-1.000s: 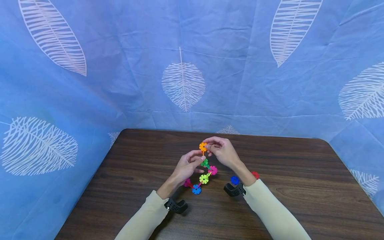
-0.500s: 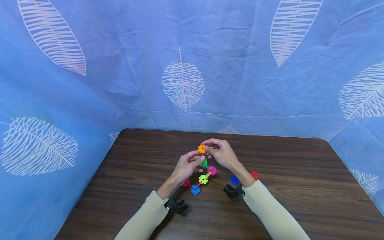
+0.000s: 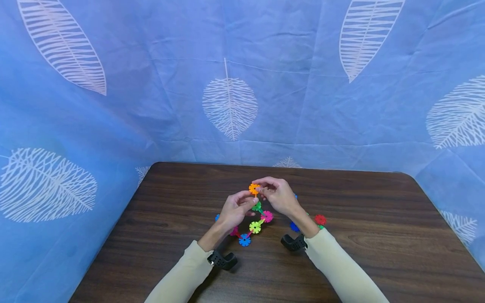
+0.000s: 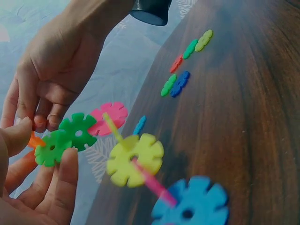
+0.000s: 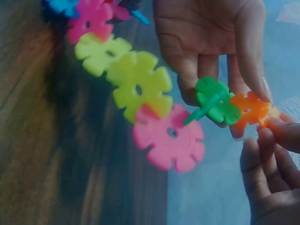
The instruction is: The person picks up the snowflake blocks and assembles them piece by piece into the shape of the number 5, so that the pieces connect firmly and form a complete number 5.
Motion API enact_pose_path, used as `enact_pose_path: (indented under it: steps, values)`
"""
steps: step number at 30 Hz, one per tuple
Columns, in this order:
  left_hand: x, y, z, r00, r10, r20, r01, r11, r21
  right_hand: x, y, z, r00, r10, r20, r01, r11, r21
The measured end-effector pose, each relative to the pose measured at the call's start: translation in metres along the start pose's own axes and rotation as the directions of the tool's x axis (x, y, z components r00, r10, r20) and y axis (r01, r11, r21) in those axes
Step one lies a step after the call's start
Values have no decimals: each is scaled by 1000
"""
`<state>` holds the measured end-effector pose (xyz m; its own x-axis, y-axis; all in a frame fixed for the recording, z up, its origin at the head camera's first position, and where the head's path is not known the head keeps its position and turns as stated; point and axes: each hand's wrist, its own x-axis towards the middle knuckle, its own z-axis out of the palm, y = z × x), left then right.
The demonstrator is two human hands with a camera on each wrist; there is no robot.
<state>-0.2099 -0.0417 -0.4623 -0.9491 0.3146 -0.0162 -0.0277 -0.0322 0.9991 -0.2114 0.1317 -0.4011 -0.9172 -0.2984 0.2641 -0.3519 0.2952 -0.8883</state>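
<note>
A chain of interlocking plastic snowflake discs hangs from my hands above the table. My left hand (image 3: 234,210) pinches its upper end, where a green disc (image 5: 218,101) meets an edge-on orange disc (image 5: 248,108). Facing it, my right hand (image 3: 281,198) holds the topmost orange disc (image 3: 253,188) between thumb and fingers. The two orange discs touch; how deeply their slots engage is hidden by fingertips. Lower down come a pink disc (image 3: 267,216), a yellow disc (image 3: 255,227) and a blue disc (image 3: 244,240). My left hand partly covers the chain's far end.
Loose discs lie on the dark wooden table (image 3: 360,202) by my right forearm, among them a red disc (image 3: 320,219) and a blue disc (image 3: 294,227). The left wrist view shows several there, including a yellow-green disc (image 4: 204,41). A blue leaf-patterned cloth (image 3: 295,105) hangs behind.
My right hand and the top orange disc have come down slightly towards my left hand. The lower chain has swung a little left. Both hands keep their hold.
</note>
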Motion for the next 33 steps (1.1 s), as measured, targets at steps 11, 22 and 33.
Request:
enact_pose_path:
  steps: [11, 22, 33]
  values:
    - [1, 0, 0, 1000, 22, -22, -22, 1000, 6, -1, -1, 4, 997, 51, -63, -48, 998, 46]
    - [3, -5, 0, 999, 6, -35, -7, 1000, -9, 5, 18, 7, 992, 113, -56, -109, 992, 62]
    - [3, -8, 5, 998, 30, -63, -31, 999, -7, 8, 38, 10, 990, 113, -81, -110, 993, 40]
